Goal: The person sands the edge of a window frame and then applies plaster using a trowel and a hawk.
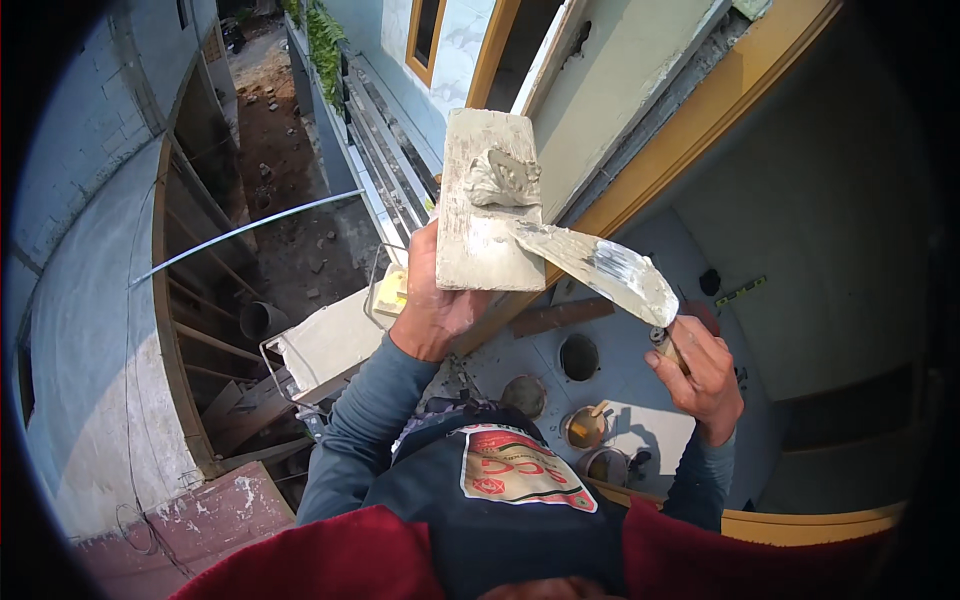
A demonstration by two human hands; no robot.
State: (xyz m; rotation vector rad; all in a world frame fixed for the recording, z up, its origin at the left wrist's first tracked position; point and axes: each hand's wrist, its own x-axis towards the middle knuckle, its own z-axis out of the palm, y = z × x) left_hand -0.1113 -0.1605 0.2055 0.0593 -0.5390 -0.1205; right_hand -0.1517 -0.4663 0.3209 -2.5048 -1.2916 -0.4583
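My left hand [440, 300] is closed around a rectangular board [488, 245], a plasterer's hawk by its look, holding it up from behind and below. Grey-white wet mortar [505, 180] sits in a lump on the board's upper half, and thin smears cover the rest. In my right hand [702, 378] is a trowel [610, 268], its handle gripped between thumb and fingers. The mortar-coated blade points left, and its tip meets the board's right edge just below the lump. Part of the trowel handle is hidden by my fingers.
An orange frame [690, 130] edges the wall [640, 60] ahead. Below right, several buckets [585, 428] and a level [742, 290] lie on the tiled floor. Left are a pale beam [325, 345], a yellow object [390, 292], a pipe [250, 226] and a drop to a dirt alley.
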